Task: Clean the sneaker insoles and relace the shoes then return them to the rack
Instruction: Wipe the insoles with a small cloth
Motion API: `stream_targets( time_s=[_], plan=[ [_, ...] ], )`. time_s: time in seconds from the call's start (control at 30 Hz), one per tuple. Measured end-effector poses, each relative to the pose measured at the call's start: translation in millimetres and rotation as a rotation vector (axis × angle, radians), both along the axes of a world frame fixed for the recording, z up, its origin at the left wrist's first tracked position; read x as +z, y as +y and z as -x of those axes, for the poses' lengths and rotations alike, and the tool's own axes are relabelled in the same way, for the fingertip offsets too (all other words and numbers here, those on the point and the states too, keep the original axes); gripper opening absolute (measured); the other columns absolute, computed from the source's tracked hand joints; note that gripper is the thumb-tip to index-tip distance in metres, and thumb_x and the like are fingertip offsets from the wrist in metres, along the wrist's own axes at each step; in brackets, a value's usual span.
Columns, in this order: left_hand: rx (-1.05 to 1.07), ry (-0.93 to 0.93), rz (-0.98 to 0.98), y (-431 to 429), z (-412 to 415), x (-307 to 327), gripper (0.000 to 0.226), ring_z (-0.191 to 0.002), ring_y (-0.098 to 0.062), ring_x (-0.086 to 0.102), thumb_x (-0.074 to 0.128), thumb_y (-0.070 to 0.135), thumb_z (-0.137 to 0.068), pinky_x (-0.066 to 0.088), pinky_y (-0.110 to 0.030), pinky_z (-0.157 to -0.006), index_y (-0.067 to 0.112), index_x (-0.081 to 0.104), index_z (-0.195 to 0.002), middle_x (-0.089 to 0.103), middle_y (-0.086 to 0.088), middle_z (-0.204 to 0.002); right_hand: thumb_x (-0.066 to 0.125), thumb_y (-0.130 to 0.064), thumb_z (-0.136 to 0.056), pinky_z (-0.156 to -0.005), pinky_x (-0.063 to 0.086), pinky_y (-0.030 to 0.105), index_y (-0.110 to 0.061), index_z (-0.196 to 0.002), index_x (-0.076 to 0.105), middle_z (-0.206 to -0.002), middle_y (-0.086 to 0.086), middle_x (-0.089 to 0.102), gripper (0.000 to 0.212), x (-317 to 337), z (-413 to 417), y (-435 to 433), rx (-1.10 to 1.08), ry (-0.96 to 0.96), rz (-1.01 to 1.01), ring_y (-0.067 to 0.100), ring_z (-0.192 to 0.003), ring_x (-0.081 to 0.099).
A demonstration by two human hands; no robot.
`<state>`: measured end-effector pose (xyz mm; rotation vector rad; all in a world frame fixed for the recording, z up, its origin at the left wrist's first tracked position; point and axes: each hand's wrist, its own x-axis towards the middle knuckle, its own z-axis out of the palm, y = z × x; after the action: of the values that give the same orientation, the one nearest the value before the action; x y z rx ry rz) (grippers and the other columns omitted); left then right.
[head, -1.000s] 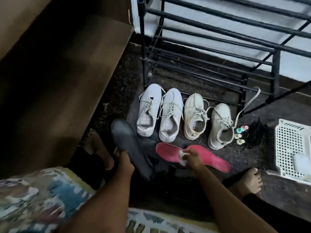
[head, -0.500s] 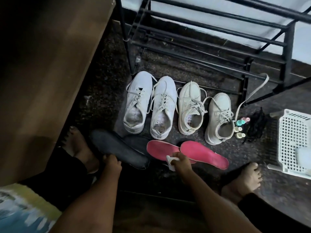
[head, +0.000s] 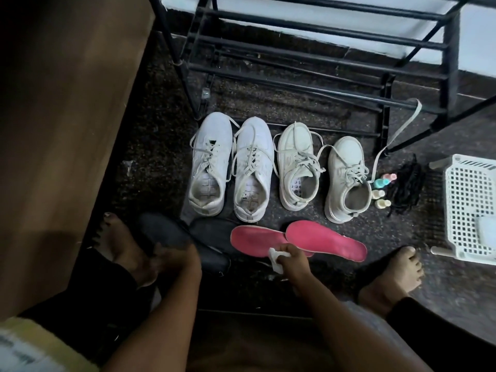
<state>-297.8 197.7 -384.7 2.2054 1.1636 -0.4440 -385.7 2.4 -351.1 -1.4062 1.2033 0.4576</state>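
Two pairs of pale sneakers stand in a row on the dark floor: a white pair [head: 230, 167] on the left, a cream pair [head: 319, 170] on the right. In front of them lie two pink insoles [head: 324, 241], overlapping. My right hand [head: 292, 257] pinches a small white wipe [head: 276, 257] at the near edge of the left pink insole. Dark grey insoles [head: 166, 232] lie to the left. My left hand [head: 174, 257], blurred, rests on the near end of one. The black rack [head: 322, 57] stands behind the shoes.
A wooden cabinet side [head: 61, 116] fills the left. A white perforated basket [head: 469, 205] sits at the right edge. Small coloured bottles [head: 382, 187], a black lace bundle [head: 405, 186] and a loose pale lace [head: 397, 135] lie beside the cream pair. My bare feet [head: 394, 275] flank the insoles.
My left hand has lowered the dark grey insole from tilted up to flat on the floor. My right hand with the wipe has drawn back to the pink insole's near edge.
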Motion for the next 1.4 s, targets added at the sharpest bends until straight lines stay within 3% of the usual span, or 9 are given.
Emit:
stream_targets(
  time_s=[0.17,0.27,0.5,0.77,0.93,1.03,1.13,1.27,1.4],
  plan=[
    [-0.45,-0.145,0.031,-23.6,11.1,-19.7,0.068,-0.095,-0.035,0.058,0.054,0.066,-0.058,0.043,-0.045,-0.086,0.01,0.064,-0.096,0.06,-0.017,-0.101,0.061,-0.001,-0.084,-0.049,0.042,0.02,-0.011,-0.072,0.054,-0.063,0.002,0.054,0.017,-1.2,1.0,2.6,-0.026,0.008,-0.022,0.014,-0.056,0.049],
    [-0.624,0.005,0.05,-38.8,8.0,-26.0,0.049,-0.105,-0.034,0.053,0.074,0.05,-0.069,0.04,-0.042,-0.093,0.012,0.067,-0.099,0.061,-0.016,-0.108,0.06,0.0,-0.084,-0.052,0.042,0.023,-0.012,-0.074,0.055,-0.066,0.003,0.055,0.016,-1.5,2.0,2.7,-0.028,0.009,-0.022,0.015,-0.059,0.05],
    [-0.815,0.116,-0.028,-50.4,3.9,-28.4,0.018,-0.109,-0.03,0.052,0.059,0.033,-0.087,0.035,-0.036,-0.09,0.018,0.067,-0.093,0.067,-0.008,-0.103,0.06,-0.002,-0.085,-0.049,0.042,0.019,-0.014,-0.075,0.056,-0.069,0.001,0.056,0.016,5.3,1.4,3.8,-0.025,-0.016,-0.015,0.012,-0.06,0.05],
    [-1.121,-0.505,0.083,-36.8,-16.2,50.5,0.038,-0.055,-0.035,0.063,0.032,0.041,-0.089,0.044,-0.031,-0.048,0.013,0.056,-0.097,0.066,-0.016,-0.067,0.063,-0.012,-0.079,-0.052,0.041,0.015,-0.021,-0.072,0.058,-0.071,-0.001,0.06,0.012,50.8,-2.5,10.0,0.004,-0.204,0.114,0.014,-0.067,0.054],
    [-1.184,-0.751,0.127,-39.9,-42.1,143.3,0.027,-0.08,-0.031,0.067,0.032,0.035,-0.094,0.053,-0.035,-0.066,0.021,0.051,-0.108,0.068,-0.011,-0.095,0.063,-0.002,-0.08,-0.058,0.047,0.016,-0.021,-0.074,0.063,-0.069,-0.004,0.066,0.02,101.1,2.8,14.6,-0.028,-0.43,0.174,0.013,-0.066,0.058],
    [-1.19,-0.906,0.196,-39.4,-51.0,201.7,0.027,-0.093,-0.027,0.064,0.033,0.033,-0.094,0.053,-0.036,-0.078,0.022,0.05,-0.111,0.065,-0.008,-0.107,0.063,-0.021,-0.07,-0.072,0.051,0.03,-0.031,-0.08,0.067,-0.078,-0.008,0.068,0.014,134.2,9.3,22.0,-0.03,-0.636,0.228,0.011,-0.076,0.06],
    [-1.205,-1.021,0.226,-36.3,-55.5,261.3,0.03,-0.097,-0.02,0.06,0.033,0.031,-0.095,0.046,-0.031,-0.084,0.017,0.055,-0.111,0.062,-0.005,-0.107,0.058,-0.036,-0.068,-0.103,0.029,0.045,-0.048,-0.086,0.062,-0.091,-0.026,0.062,0.022,167.2,6.6,24.2,0.142,-0.83,0.539,0.004,-0.107,0.048],
    [-1.096,-1.177,0.188,-28.0,-45.6,330.4,0.04,-0.094,-0.011,0.057,0.032,0.028,-0.096,0.038,-0.01,-0.086,0.005,0.063,-0.107,0.065,-0.003,-0.102,0.056,-0.04,-0.074,-0.112,-0.008,0.025,-0.04,-0.09,0.061,-0.092,-0.034,0.062,0.017,212.9,-7.4,22.1,0.309,-0.98,0.738,-0.002,-0.129,0.034],
    [-0.905,-1.232,0.246,-20.1,-28.6,357.1,0.027,-0.076,-0.005,0.055,0.039,0.025,-0.095,0.045,-0.012,-0.075,0.011,0.062,-0.097,0.064,0.003,-0.086,0.057,-0.019,-0.074,-0.096,0.037,0.029,-0.029,-0.084,0.064,-0.089,-0.022,0.066,0.015,246.5,-17.4,19.8,0.371,-1.157,0.556,-0.002,-0.099,0.059]
  ],
)
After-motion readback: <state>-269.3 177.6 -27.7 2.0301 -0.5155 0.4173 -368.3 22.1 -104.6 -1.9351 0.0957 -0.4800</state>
